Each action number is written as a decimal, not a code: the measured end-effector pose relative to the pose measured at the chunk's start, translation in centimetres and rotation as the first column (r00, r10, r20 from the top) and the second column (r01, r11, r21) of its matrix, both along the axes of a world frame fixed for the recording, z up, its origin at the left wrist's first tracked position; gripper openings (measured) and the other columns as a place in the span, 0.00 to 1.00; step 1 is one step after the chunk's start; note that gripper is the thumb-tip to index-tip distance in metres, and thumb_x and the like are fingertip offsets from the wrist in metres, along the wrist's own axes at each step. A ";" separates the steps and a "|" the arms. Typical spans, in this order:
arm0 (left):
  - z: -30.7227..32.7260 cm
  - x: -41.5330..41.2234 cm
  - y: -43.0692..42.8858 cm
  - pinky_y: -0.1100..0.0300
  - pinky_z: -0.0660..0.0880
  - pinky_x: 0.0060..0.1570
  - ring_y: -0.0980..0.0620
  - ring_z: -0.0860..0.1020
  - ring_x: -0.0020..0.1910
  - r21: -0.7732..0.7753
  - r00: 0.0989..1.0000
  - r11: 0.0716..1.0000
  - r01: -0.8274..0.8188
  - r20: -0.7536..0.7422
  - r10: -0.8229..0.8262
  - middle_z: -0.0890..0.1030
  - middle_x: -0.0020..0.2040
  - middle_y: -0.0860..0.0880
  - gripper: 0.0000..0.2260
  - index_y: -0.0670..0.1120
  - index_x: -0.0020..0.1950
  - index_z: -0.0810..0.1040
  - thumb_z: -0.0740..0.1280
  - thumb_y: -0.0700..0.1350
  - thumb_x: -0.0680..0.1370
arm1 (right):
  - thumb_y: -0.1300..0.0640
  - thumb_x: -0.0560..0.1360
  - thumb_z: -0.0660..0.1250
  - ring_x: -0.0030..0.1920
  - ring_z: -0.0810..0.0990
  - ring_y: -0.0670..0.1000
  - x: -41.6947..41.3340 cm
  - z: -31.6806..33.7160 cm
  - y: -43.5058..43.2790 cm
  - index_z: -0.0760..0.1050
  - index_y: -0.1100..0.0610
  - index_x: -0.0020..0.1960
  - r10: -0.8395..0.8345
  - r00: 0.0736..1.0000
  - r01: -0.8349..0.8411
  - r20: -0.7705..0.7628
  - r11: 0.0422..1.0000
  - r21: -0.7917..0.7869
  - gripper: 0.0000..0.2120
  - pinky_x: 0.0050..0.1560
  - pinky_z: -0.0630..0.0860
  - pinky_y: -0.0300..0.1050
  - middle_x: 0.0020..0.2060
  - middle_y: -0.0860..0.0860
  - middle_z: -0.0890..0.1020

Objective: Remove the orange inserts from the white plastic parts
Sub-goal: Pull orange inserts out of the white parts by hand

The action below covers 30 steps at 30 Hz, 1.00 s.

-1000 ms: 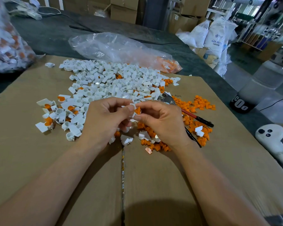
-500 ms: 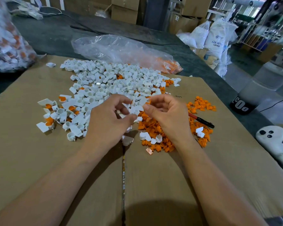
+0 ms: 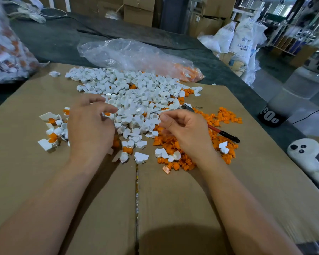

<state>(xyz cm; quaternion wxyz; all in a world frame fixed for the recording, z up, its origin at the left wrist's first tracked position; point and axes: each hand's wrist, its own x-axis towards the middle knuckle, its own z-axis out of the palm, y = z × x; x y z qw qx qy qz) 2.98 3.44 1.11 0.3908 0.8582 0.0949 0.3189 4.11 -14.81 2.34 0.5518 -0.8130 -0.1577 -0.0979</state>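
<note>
Cardboard sheet (image 3: 35, 181) on dark table (image 3: 59, 43), white plastic parts (image 3: 136, 92) heaped, orange inserts (image 3: 228, 117) right, left hand (image 3: 90, 129) and right hand (image 3: 190, 133) loosely curled, empty, warehouse boxes (image 3: 138, 13) behind.

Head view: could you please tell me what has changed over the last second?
The hands, which pinched one part together, have separated: the left hand moved left over the white parts, the right hand kept above the orange inserts. What either holds is unclear. Pliers and plastic bag stayed put.
</note>
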 end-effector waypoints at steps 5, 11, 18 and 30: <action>-0.2 0.4 0.9 0.51 0.71 0.54 0.44 0.72 0.59 0.018 0.985 0.996 -0.082 -0.151 0.084 0.74 0.59 0.46 0.17 0.43 0.50 0.83 0.63 0.27 0.68 | 0.53 0.74 0.68 0.41 0.82 0.47 0.3 -0.1 -0.8 0.75 0.42 0.40 -0.095 0.995 0.095 0.010 0.994 -0.058 0.08 0.47 0.79 0.47 0.38 0.43 0.82; -0.2 0.2 1.0 0.49 0.65 0.60 0.44 0.70 0.61 0.114 0.976 0.991 -0.075 -0.194 0.096 0.75 0.59 0.46 0.17 0.45 0.49 0.83 0.66 0.29 0.67 | 0.54 0.74 0.67 0.41 0.81 0.44 0.5 0.0 -1.4 0.77 0.46 0.43 -0.155 0.988 0.156 0.016 0.980 -0.124 0.03 0.46 0.78 0.41 0.36 0.39 0.80; -0.7 -0.5 -1.1 0.55 0.66 0.53 0.45 0.74 0.54 0.306 0.961 0.912 0.273 -0.137 -0.242 0.80 0.49 0.46 0.09 0.43 0.47 0.83 0.65 0.38 0.71 | 0.53 0.74 0.68 0.41 0.80 0.43 0.7 -0.2 -1.6 0.80 0.53 0.48 -0.206 0.979 0.203 0.012 0.952 -0.229 0.05 0.47 0.78 0.42 0.36 0.39 0.79; -1.4 -0.2 -1.7 0.54 0.70 0.48 0.48 0.74 0.51 0.329 0.876 0.829 0.452 -0.337 -0.344 0.76 0.47 0.49 0.09 0.47 0.49 0.82 0.65 0.49 0.76 | 0.51 0.73 0.68 0.43 0.70 0.41 0.3 -0.6 -0.5 0.80 0.53 0.51 0.027 1.000 -0.014 0.015 0.810 -0.586 0.09 0.42 0.64 0.30 0.42 0.43 0.72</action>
